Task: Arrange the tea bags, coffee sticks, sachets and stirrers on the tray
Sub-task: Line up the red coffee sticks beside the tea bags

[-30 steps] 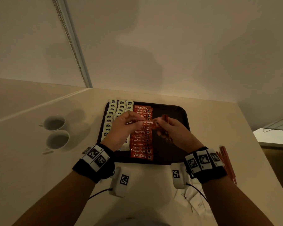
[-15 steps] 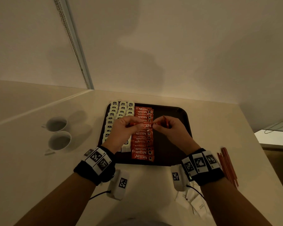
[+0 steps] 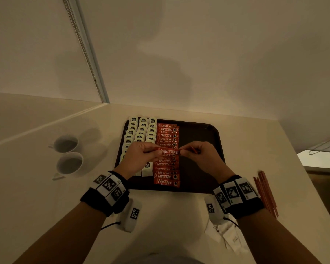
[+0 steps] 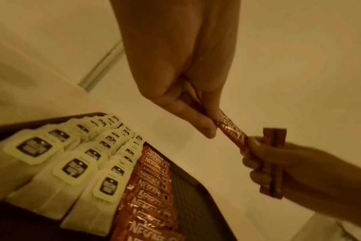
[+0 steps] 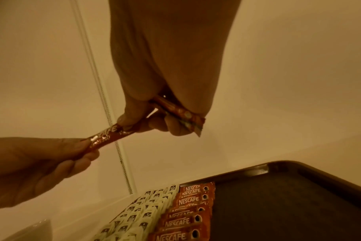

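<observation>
A dark tray (image 3: 202, 130) lies on the counter. Its left side holds rows of white tea bags (image 3: 141, 130) and beside them a column of red Nescafe coffee sticks (image 3: 167, 168). Above that column, one red coffee stick (image 3: 169, 151) is held level between both hands: my left hand (image 3: 141, 155) pinches its left end and my right hand (image 3: 196, 152) pinches its right end. My right hand also keeps further coffee sticks (image 4: 273, 163) curled in its fingers. In the wrist views, the held stick (image 5: 105, 138) hangs clear of the tray (image 5: 299, 203).
Two white cups (image 3: 68, 155) stand left of the tray. Orange stirrers (image 3: 266, 193) lie on the counter at the right. White sachets (image 3: 229, 235) lie near the front edge under my right forearm. The tray's right half is bare.
Both hands have drawn slightly apart, and the coffee stick now shows stretched level between them over the red column. The camera view shifted a little.
</observation>
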`<state>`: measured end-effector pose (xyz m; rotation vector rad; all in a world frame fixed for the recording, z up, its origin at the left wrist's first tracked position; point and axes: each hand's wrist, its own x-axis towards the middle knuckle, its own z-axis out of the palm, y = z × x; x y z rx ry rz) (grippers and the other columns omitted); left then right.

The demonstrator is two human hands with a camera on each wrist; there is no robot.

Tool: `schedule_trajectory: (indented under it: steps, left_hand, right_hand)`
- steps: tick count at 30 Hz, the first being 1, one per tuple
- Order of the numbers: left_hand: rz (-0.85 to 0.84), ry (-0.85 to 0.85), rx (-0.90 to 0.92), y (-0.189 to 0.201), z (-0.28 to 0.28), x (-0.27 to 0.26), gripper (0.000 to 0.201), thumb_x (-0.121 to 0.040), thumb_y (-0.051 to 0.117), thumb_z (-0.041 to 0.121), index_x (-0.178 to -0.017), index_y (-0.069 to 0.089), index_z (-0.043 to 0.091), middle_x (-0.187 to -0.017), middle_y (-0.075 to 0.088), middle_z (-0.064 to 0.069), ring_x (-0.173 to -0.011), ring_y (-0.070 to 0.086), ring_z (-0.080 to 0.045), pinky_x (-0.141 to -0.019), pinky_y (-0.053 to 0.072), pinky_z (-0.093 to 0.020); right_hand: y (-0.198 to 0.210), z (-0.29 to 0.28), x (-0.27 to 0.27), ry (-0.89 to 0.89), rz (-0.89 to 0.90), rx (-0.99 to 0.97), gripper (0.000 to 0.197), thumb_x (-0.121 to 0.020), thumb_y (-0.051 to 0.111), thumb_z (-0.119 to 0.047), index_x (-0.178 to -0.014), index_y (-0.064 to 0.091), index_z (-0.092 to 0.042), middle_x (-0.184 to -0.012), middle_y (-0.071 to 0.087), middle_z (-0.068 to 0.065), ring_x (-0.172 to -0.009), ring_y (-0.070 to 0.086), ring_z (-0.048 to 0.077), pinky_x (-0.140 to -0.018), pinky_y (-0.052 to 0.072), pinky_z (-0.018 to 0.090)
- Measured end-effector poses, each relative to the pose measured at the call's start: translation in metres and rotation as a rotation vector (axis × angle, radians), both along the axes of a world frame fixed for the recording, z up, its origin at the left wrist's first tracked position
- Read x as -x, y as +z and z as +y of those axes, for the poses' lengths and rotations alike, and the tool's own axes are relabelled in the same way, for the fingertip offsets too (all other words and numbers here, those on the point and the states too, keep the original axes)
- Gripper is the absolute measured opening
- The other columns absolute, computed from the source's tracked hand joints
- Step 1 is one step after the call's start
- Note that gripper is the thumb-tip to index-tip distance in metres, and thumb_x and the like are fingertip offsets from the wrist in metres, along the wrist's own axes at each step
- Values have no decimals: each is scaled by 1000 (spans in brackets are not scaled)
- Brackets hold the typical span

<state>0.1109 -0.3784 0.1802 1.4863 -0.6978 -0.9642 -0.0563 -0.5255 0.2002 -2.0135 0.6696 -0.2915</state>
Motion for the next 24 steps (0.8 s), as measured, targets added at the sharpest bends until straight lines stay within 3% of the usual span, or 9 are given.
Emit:
schedule_trajectory:
  steps: [3, 5, 8, 10, 12, 17, 20, 24]
  left_hand:
    - [-34, 23, -19, -5, 0, 3, 18, -84, 64, -2, -101, 68, -2, -71, 73, 6, -68, 70, -8, -61, 54, -15]
    - [-35, 12, -49, -8, 0, 5, 20, -83, 65, -3, -103, 68, -3, -74, 72, 6, -69, 70, -7, -61, 53, -14]
    - [-40, -74, -121, -11, 4, 2, 29, -80, 70, 3, -107, 67, 12, -92, 70, 3, -84, 69, -8, -69, 54, -17]
    - [-107, -66, -186, -14, 9, -5, 34, -78, 75, 14, -108, 64, 24, -98, 67, 2, -90, 65, -11, -72, 52, -19]
    - [-175, 3, -216, -19, 14, -11, 29, -78, 75, 22, -105, 64, 26, -99, 65, 2, -87, 62, -13, -71, 48, -20]
    - [-256, 96, -208, -26, 23, -15, 16, -82, 72, 13, -92, 67, 24, -90, 61, 3, -79, 57, -7, -80, 48, -27]
    - [-289, 106, -230, -31, 25, -16, 15, -82, 72, 14, -94, 68, 22, -91, 60, -1, -78, 57, -12, -72, 46, -20]
    - [-324, 102, -249, -33, 26, -15, 13, -83, 71, 14, -94, 68, 21, -89, 58, 0, -75, 54, -12, -64, 42, -11]
  right_hand:
    - [-1, 5, -2, 74, 77, 56, 16, -87, 63, -20, -102, 68, -22, -103, 61, -10, -97, 57, -2, -76, 45, 9]
    - [-2, 7, -3, 67, 115, 133, 14, -86, 64, -19, -100, 69, -19, -97, 58, -12, -90, 55, -3, -74, 41, 7]
    - [-11, 8, 1, 55, 173, 118, 14, -85, 65, -15, -98, 69, -16, -90, 57, -19, -84, 54, -9, -77, 41, 7]
    - [-24, 10, 7, 63, 244, 91, 13, -85, 65, -13, -97, 69, -16, -94, 62, -14, -85, 55, -6, -84, 44, 14]
    - [-40, 15, 13, 92, 338, 98, 14, -86, 64, -13, -99, 68, -14, -102, 65, -6, -88, 55, -1, -84, 41, 12]
    - [-70, 30, 14, 126, 453, 106, 25, -86, 66, -14, -110, 66, -9, -112, 66, 6, -100, 61, 16, -92, 47, 25]
    - [-83, 32, 9, 139, 481, 111, 25, -86, 66, -15, -109, 66, -7, -112, 65, 7, -101, 62, 19, -96, 48, 33]
    - [-91, 32, 5, 144, 494, 120, 25, -87, 65, -16, -112, 65, -11, -114, 65, 6, -102, 61, 18, -95, 48, 31]
